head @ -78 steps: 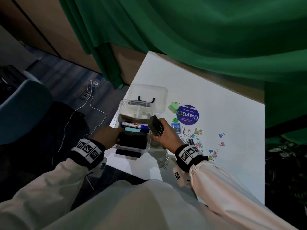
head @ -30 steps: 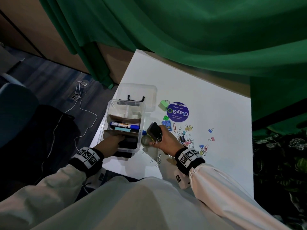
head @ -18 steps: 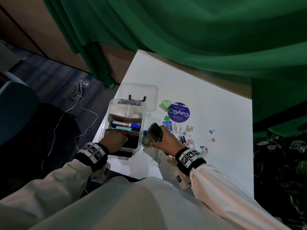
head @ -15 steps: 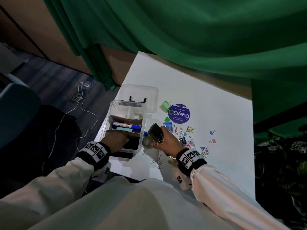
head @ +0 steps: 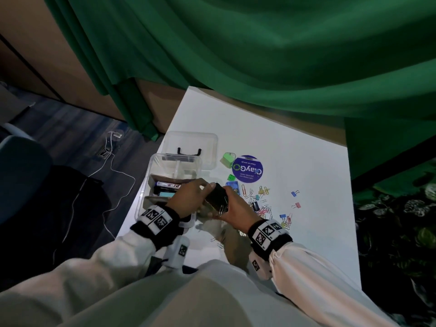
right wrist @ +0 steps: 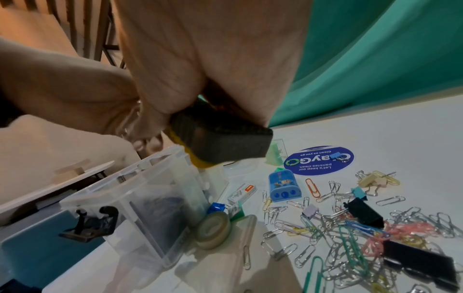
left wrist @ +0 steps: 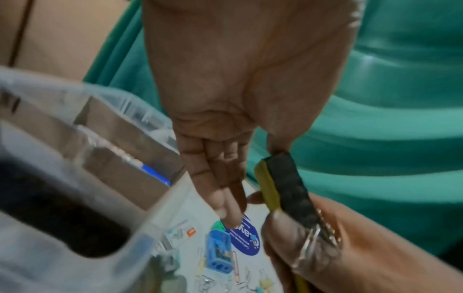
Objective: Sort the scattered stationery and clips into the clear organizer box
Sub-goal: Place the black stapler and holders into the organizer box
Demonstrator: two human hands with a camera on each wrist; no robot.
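Observation:
My right hand (head: pixel 237 210) grips a black whiteboard eraser (head: pixel 217 197) with a yellow back, held up beside the clear organizer box (head: pixel 151 178). Silver paper clips (left wrist: pixel 318 236) cling to the eraser's lower end near my right thumb. My left hand (head: pixel 191 197) reaches across from the box; its thumb touches the eraser's (left wrist: pixel 288 184) top end and its fingers (left wrist: pixel 225 188) stay straight beside it. The box holds a marker (head: pixel 168 185) and dark items between cardboard dividers. A heap of coloured paper clips (right wrist: pixel 350 234) lies on the white table to the right.
The box lid (head: pixel 191 147) lies behind the box. A tape roll (right wrist: pixel 213 230), a staples box (right wrist: pixel 241 193), a blue sharpener (right wrist: pixel 284 186), black binder clips (right wrist: pixel 365 212) and a round purple sticker (head: pixel 247 169) are on the table. A green curtain hangs behind.
My left hand has left the box's near compartment and come up to the eraser. The right hand still holds the eraser beside the box, slightly higher.

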